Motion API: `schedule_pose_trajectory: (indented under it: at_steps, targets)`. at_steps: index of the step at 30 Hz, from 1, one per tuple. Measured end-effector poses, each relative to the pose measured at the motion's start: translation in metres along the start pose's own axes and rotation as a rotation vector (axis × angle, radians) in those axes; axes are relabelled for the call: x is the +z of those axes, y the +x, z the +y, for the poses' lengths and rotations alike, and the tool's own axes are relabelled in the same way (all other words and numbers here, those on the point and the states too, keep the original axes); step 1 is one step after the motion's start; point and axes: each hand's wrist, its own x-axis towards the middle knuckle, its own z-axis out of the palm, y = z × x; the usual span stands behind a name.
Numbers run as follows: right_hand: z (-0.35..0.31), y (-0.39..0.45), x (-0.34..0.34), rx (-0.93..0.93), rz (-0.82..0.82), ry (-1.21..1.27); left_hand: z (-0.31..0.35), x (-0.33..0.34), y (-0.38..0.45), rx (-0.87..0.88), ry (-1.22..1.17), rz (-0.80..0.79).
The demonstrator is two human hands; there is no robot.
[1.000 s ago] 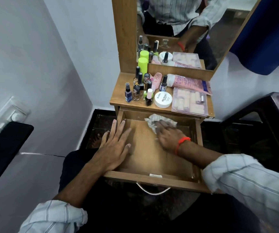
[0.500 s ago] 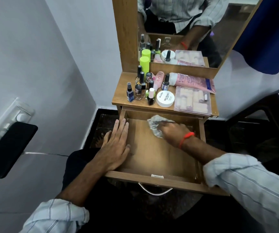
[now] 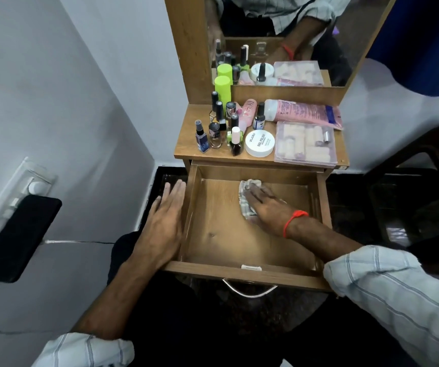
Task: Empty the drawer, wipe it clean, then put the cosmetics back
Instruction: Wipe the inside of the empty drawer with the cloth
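Note:
The wooden drawer (image 3: pixel 221 239) is pulled out and holds only a pale checked cloth (image 3: pixel 245 200) near its back middle. My right hand (image 3: pixel 268 207), with a red thread on the wrist, lies flat on the cloth and presses it to the drawer floor. My left hand (image 3: pixel 165 221) rests flat and empty along the outside of the drawer's left wall. On the tabletop above stand several nail polish bottles (image 3: pixel 217 128), a green cylinder (image 3: pixel 223 88), a white jar (image 3: pixel 260 143), a pink tube (image 3: pixel 300 113) and a clear box (image 3: pixel 305 144).
A mirror (image 3: pixel 279 27) rises behind the tabletop. A black phone (image 3: pixel 17 237) hangs on a white cable from a wall socket (image 3: pixel 35 181) at left. Dark furniture (image 3: pixel 411 197) stands right of the drawer. A metal handle (image 3: pixel 249 291) hangs from the drawer front.
My left hand has slid off the drawer floor to the left, over the left wall. My right hand keeps the cloth near the drawer's back, fingers now pointing more to the left.

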Motion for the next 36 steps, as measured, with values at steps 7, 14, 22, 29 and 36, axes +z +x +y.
schedule_pose_trajectory:
  at_steps: [7, 14, 22, 29, 36]
  targets:
    - [-0.050, -0.003, 0.002, -0.433, 0.107, 0.202, 0.003, 0.006, -0.007, -0.020, 0.071, -0.059]
    - [-0.060, 0.058, -0.025, 0.201, 0.218, 1.013, 0.001, 0.006, -0.007, -0.083, 0.087, -0.024]
    - [-0.096, 0.051, -0.029, 0.112, -0.050, 0.923, 0.003, 0.007, -0.007, -0.004, 0.089, -0.036]
    - [-0.132, 0.001, -0.025, 0.007, -0.331, 0.852, 0.008, 0.002, -0.010, -0.008, 0.022, -0.047]
    - [-0.112, 0.046, -0.032, 0.388, -0.013, 1.319, 0.008, 0.001, -0.013, -0.085, -0.088, 0.062]
